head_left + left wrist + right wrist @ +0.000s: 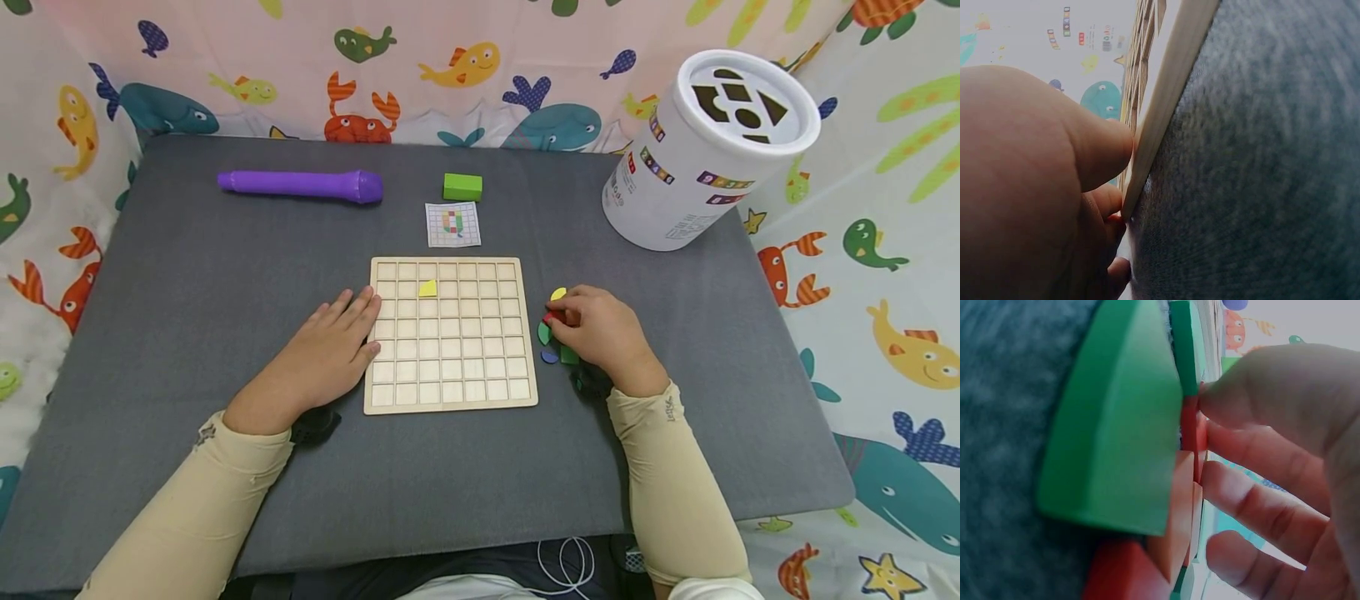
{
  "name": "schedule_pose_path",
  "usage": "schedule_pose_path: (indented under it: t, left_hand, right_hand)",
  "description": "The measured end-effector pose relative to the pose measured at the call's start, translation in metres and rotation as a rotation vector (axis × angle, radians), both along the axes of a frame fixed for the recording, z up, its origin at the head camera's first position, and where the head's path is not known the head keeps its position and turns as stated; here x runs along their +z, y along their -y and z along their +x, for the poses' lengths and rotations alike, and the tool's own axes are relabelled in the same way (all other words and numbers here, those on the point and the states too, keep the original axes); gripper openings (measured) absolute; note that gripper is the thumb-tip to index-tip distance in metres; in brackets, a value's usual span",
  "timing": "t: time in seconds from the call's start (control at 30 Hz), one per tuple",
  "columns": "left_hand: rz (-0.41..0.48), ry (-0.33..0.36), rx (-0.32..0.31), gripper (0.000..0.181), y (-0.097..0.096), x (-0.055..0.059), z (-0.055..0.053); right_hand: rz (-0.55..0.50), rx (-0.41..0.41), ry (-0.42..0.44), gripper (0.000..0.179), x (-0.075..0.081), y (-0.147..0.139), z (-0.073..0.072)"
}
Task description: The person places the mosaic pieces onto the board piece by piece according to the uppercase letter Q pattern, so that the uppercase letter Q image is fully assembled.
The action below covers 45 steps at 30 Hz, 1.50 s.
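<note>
– At the left edge of the wooden board [450, 403], how is the left hand [322, 350] set?
– Its fingers lie extended against the edge, clamped on nothing.
– How should the board handle?
– Probably light and stiff; opposite rims offer the best hold. It is pale, flat and gridded, with a yellow piece [427, 288] in the second row from the top, third column.
– Where is the red piece [1189, 428]?
– Right of the board, among loose coloured pieces [569, 355]. It should prove light, hard, not fragile, perhaps slightly slippery; pinch it across its sides. It appears smooth, bright and flat-sided.
– Does the right hand [603, 333] grip it?
– Thumb and fingertips gather at the red piece; whether they clamp it cannot be told.
</note>
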<state>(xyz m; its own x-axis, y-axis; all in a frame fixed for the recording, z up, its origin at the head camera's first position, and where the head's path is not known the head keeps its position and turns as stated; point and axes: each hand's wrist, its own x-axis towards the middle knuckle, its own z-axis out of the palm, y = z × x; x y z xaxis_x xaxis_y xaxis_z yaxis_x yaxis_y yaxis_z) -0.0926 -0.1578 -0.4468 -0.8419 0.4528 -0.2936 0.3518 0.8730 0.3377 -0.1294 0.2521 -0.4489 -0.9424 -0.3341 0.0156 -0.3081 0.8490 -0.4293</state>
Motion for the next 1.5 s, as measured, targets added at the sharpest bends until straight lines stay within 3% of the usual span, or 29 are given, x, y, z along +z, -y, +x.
schedule_pose_path:
  t: [0.3, 0.57, 0.67, 0.77, 0.9, 1.07, 1.27, 1.43, 1.5]
  left_hand:
    - [-0.003, -0.006, 0.015, 0.069, 0.01, 0.0, 0.005]
    - [-0.002, -0.006, 0.028, 0.069, 0.018, 0.001, 0.009]
    - [0.003, -0.008, 0.038, 0.069, 0.021, 0.002, 0.01]
    - [0.004, -0.009, 0.038, 0.069, 0.023, 0.0, 0.009]
    - [0.004, -0.014, 0.023, 0.069, 0.025, -0.005, 0.007]
    - [0.002, -0.012, 0.016, 0.069, 0.023, -0.011, 0.004]
    - [0.003, -0.019, 0.01, 0.069, 0.014, -0.011, 0.002]
    - [-0.003, -0.034, 0.002, 0.07, 0.01, -0.005, 0.002]
    - [-0.008, -0.034, 0.0, 0.071, 0.01, -0.002, 0.002]
  right_hand:
    - [0.009, -0.042, 0.016, 0.011, 0.005, 0.012, -0.001]
    - [0.053, -0.012, -0.013, 0.022, 0.01, 0.02, -0.002]
    - [0.019, 0.0, -0.044, 0.021, 0.016, 0.027, -0.002]
    - [-0.022, 0.049, -0.076, 0.018, 0.028, 0.043, -0.002]
    - [0.009, 0.191, -0.087, 0.014, 0.042, 0.081, -0.007]
    - [0.108, 0.333, -0.038, 0.015, 0.038, 0.129, -0.029]
    - [0.186, 0.327, 0.008, 0.016, 0.026, 0.15, -0.049]
    - [0.202, 0.303, 0.02, 0.014, 0.025, 0.149, -0.052]
    - [0.199, 0.328, 0.028, 0.015, 0.026, 0.149, -0.052]
